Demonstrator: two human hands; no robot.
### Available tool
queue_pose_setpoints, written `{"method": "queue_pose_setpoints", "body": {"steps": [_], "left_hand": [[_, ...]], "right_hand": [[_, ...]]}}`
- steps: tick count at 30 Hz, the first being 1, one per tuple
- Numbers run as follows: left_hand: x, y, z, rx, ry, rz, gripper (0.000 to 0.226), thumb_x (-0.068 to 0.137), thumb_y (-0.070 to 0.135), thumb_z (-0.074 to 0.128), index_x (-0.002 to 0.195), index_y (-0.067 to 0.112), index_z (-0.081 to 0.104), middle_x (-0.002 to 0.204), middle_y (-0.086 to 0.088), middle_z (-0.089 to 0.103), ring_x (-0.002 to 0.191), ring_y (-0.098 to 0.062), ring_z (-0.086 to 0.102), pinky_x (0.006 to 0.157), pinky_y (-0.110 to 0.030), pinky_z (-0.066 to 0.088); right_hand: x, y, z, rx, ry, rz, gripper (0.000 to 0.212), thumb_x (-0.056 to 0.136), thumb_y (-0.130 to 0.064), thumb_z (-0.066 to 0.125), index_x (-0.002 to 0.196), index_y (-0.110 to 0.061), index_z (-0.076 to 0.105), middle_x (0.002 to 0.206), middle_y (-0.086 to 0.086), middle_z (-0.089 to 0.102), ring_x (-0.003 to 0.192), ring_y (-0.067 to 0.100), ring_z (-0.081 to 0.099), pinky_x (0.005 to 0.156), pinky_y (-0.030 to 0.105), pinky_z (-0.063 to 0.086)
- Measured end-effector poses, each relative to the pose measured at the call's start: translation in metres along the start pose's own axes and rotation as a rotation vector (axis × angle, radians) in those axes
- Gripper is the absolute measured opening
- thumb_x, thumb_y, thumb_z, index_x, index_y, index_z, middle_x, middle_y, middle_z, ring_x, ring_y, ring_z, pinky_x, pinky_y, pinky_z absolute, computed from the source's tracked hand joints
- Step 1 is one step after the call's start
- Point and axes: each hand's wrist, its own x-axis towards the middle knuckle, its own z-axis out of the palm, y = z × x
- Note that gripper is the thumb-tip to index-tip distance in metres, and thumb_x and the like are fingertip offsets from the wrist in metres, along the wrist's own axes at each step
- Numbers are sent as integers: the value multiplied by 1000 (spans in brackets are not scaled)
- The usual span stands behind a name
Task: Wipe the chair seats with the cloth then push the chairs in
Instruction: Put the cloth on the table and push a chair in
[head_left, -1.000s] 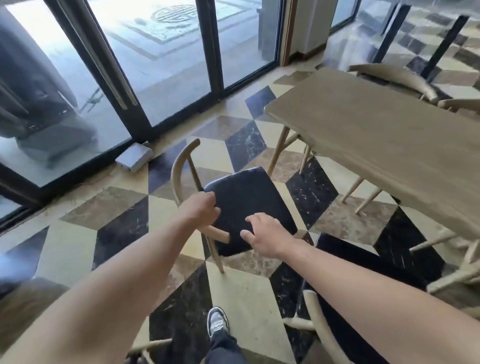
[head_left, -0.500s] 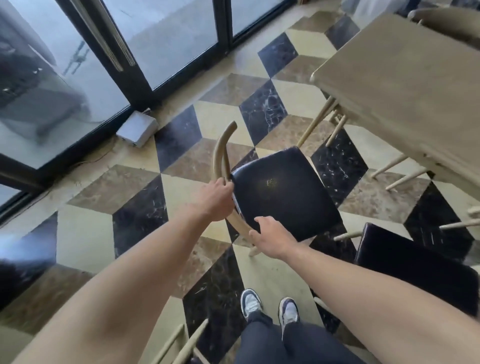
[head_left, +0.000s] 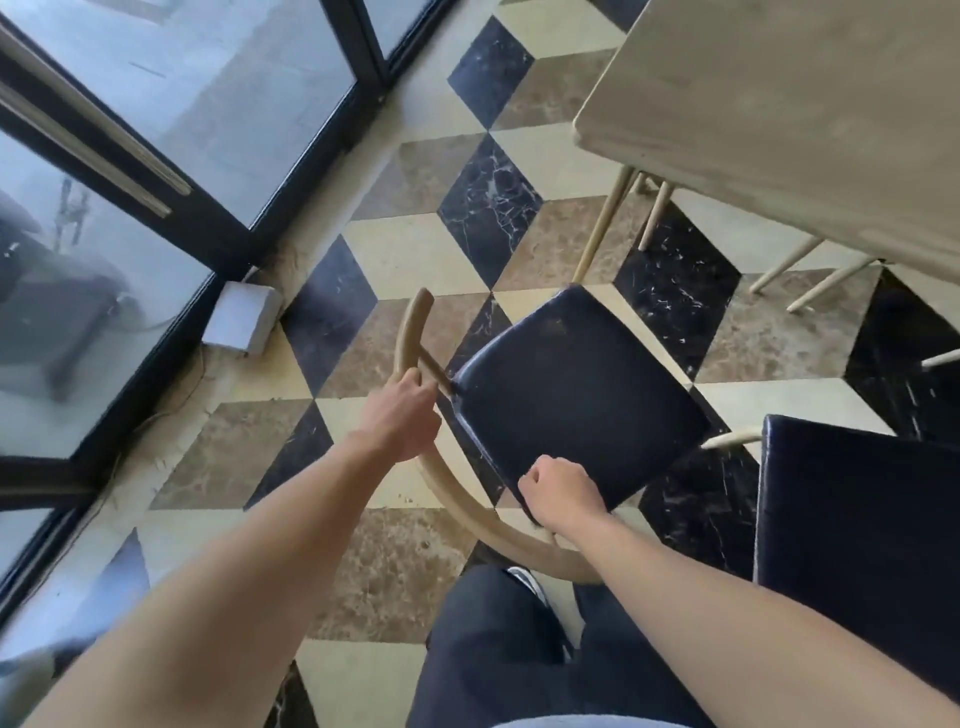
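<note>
A chair with a black seat (head_left: 576, 395) and a curved pale wooden backrest (head_left: 410, 327) stands on the tiled floor below me, its front toward the table. My left hand (head_left: 402, 415) is closed around the backrest rail on its left side. My right hand (head_left: 563, 496) grips the rail at the seat's near corner. A second black chair seat (head_left: 857, 525) sits at the right, close beside the first chair. No cloth is in view.
A pale wooden table (head_left: 810, 104) fills the upper right, with pale wooden legs (head_left: 602, 228) below its edge. Glass doors with black frames (head_left: 218, 228) run along the left. A small grey box (head_left: 241, 319) lies by the door. My legs and shoe (head_left: 524, 639) are underneath.
The chair has slid nearer the table and turned slightly. Both hands stayed on the backrest rail, and my view has tipped further down over the seat.
</note>
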Motion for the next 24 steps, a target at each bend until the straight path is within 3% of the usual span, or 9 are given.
{"method": "queue_pose_setpoints", "body": {"steps": [4,7,10,14,17,19,22,24], "left_hand": [[41,-23,-6,215,24,202,35,84,16,59,119,17,63,118,-7,58,110,-27,59,81,-44,54],[71,-42,-9,352,-5,303,36,87,25,58,122,23,63,130,-8,52,122,-28,50,87,-43,49],[96,-61,-12,398,21,417,34,88,33,60,122,24,63,140,-10,43,137,-33,33,89,-43,46],[89,-83,-9,353,86,471,39,90,35,60,126,19,61,131,-10,49,125,-32,42,86,-42,50],[80,-92,-4,383,111,617,39,89,27,62,126,13,62,122,-12,53,119,-35,47,80,-43,52],[79,-97,0,328,128,646,37,87,23,64,121,10,64,117,-13,55,112,-35,51,79,-46,53],[80,-96,2,69,114,421,47,85,33,65,122,7,54,117,-16,52,100,-36,54,77,-48,52],[86,-91,1,-139,40,176,69,79,39,71,132,6,42,118,-16,51,101,-35,55,78,-47,54]], "right_hand": [[-4,34,6,-131,5,268,32,91,-34,43,109,-18,64,118,5,65,111,30,56,93,40,44],[-14,46,25,-168,-34,481,36,90,-43,48,114,-25,68,126,4,64,119,29,56,95,39,42],[-16,29,44,-33,159,644,32,90,-37,52,114,-23,69,124,6,65,115,30,59,91,38,44],[-25,4,57,0,461,742,48,89,-33,61,129,-8,53,132,16,50,122,35,49,104,44,40],[-36,-19,80,161,556,826,78,87,-31,65,150,-2,30,156,26,26,145,39,25,121,45,21],[-41,-31,89,280,626,879,88,90,-32,64,156,1,14,163,27,11,151,37,12,122,43,16],[-46,-38,97,578,718,1028,94,90,-35,65,156,0,8,163,26,11,149,40,19,115,48,33],[-45,-40,97,782,707,1131,81,88,-37,66,147,-3,22,150,28,36,133,45,43,102,51,46]]}}
